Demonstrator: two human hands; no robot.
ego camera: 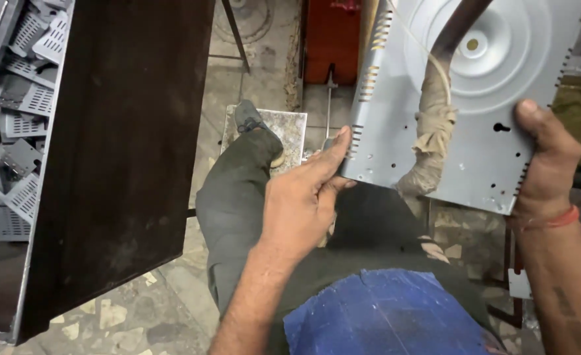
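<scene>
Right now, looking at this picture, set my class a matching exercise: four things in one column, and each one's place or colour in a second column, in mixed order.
Column one:
1. grey metal panel
2. pile of vented metal parts
3. dark board
4. wrist band

Column two:
a. orange-red, on the right hand
b. far left, stacked beside the board
c. held at both edges, the left hand on its slotted side
d. brown, between the parts and the person's leg

Pairs: 1-c, 2-b, 3-d, 4-a

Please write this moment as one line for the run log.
left hand: grips left edge of grey metal panel | right hand: grips right edge | cloth-wrapped lever: in front of panel
</scene>
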